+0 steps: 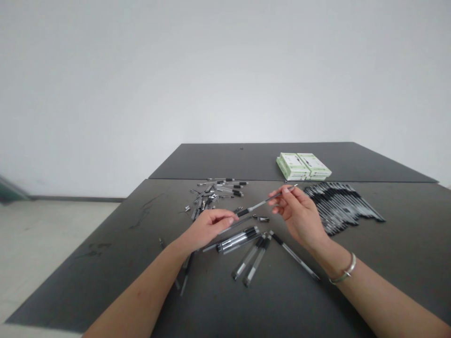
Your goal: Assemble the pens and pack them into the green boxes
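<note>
My left hand (207, 227) pinches a clear pen barrel with a black grip (243, 212), held tilted above the table. Between the fingertips of my right hand (299, 213) is a thin pen refill (264, 203), its metal tip pointing up and right. The refill's lower end meets the open end of the barrel; how far it reaches inside I cannot tell. Below the hands lie a small bundle of clear barrels (239, 240), two barrels with black grips (252, 260) side by side, and a single pen (296, 257) under my right wrist.
Loose pen parts (211, 192) lie heaped beyond my left hand. Many pens (341, 206) form a neat row at the right. White and green boxes (305, 166) are stacked farther back on the dark table (116, 263), near a seam. A pale wall stands behind.
</note>
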Demonstrator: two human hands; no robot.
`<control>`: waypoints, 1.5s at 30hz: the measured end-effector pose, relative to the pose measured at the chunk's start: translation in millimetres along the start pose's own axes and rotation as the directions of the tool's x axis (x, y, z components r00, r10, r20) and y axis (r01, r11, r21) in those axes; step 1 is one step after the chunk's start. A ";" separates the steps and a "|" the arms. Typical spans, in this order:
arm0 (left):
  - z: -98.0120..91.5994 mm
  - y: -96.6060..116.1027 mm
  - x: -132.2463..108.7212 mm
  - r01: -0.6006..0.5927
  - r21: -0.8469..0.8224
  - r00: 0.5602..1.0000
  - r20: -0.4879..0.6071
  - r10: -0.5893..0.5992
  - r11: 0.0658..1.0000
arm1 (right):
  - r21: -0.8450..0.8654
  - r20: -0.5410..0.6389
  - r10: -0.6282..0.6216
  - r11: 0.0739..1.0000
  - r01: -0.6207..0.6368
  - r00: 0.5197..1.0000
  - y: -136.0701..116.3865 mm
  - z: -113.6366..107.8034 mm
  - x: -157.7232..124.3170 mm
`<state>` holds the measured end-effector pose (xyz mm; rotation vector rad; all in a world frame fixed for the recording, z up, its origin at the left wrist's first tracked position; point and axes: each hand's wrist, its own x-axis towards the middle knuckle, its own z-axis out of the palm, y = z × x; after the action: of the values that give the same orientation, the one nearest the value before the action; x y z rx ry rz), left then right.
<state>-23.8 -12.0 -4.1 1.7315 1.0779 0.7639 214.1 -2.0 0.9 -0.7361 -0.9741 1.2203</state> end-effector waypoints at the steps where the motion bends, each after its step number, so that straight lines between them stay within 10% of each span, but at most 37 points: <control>1: 0.2 0.3 -0.1 0.002 -0.012 1.000 -0.002 -0.002 1.000 | 0.003 -0.001 -0.002 1.000 0.002 1.000 0.3 -0.1 -0.1; 18: 0.9 -5.6 1.9 -0.040 -0.037 0.998 0.044 0.042 0.999 | -0.332 0.276 0.162 0.941 -0.064 0.948 28.7 -0.1 -13.6; 35: 0.7 -7.0 1.8 -0.010 -0.042 0.999 0.044 0.012 0.999 | -0.127 0.217 0.153 0.984 -0.128 0.964 16.2 5.2 -14.4; 45: -3.1 -10.0 3.6 0.007 -0.091 0.984 -0.176 -0.023 0.996 | -0.158 0.178 0.158 0.979 -0.130 0.971 15.9 4.6 -13.2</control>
<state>-28.3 -5.7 -12.0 1.6009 1.1555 0.9567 202.5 -11.7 -13.9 -0.8282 -1.1932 1.3757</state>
